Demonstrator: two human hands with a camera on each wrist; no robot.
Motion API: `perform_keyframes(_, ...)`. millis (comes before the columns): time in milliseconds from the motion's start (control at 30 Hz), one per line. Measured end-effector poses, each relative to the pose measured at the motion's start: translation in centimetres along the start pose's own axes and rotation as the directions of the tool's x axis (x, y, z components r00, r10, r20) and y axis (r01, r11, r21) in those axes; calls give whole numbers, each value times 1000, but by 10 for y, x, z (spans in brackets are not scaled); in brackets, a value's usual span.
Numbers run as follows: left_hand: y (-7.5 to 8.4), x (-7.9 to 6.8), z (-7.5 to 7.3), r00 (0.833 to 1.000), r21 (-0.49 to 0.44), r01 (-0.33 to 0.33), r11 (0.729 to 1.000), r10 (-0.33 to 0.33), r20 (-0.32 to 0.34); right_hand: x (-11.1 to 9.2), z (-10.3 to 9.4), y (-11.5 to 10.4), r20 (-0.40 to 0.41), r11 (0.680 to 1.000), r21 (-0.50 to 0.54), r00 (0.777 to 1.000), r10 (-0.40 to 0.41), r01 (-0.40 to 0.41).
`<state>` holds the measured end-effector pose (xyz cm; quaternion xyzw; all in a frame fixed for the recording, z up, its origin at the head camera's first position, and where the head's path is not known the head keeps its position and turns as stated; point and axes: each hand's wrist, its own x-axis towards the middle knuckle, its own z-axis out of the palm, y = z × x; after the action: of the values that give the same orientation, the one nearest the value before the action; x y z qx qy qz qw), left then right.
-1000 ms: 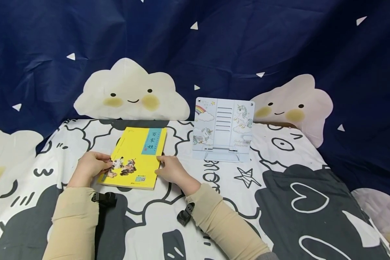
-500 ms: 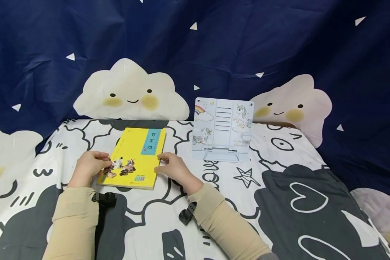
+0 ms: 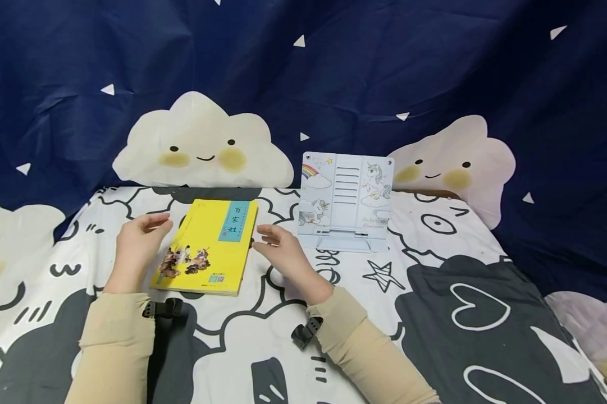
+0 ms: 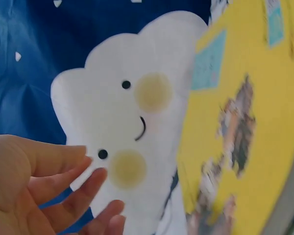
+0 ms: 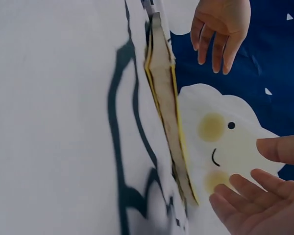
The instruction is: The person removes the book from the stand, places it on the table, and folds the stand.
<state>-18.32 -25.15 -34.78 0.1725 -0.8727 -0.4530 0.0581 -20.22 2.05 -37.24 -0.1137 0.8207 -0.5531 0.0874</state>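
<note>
A yellow book (image 3: 217, 252) with a blue title strip and a small painted group of figures lies flat on the patterned cloth. Just off its left edge is my left hand (image 3: 138, 241), fingers loosely bent and holding nothing. My right hand (image 3: 288, 252) hovers beside the right edge, its fingers relaxed and apart from the cover. In the left wrist view a gap shows between the left hand (image 4: 54, 188) and the book (image 4: 255, 63). The right wrist view shows the book's page edge (image 5: 166, 98) with the right hand (image 5: 264, 200) away from it.
To the right of the book stands a white book stand (image 3: 347, 196) printed with unicorns and a rainbow, its clear ledge in front. Under everything spreads a black-and-white doodle cloth (image 3: 242, 348). A dark blue curtain (image 3: 354, 67) with clouds hangs behind.
Both hands have let go of the book and lifted off its edges, the left slightly up and left, the right to the right. The book has stayed in place.
</note>
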Motion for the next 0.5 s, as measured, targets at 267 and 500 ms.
perform_keyframes(267,20,-12,3,993,-84,-62,995,53,-105,-8,-20,-6,-125,990,88,988,-96,107)
perform_keyframes(500,35,-22,11,983,-166,-91,982,62,-174,-15,-38,-11,-221,975,125,963,-152,182)
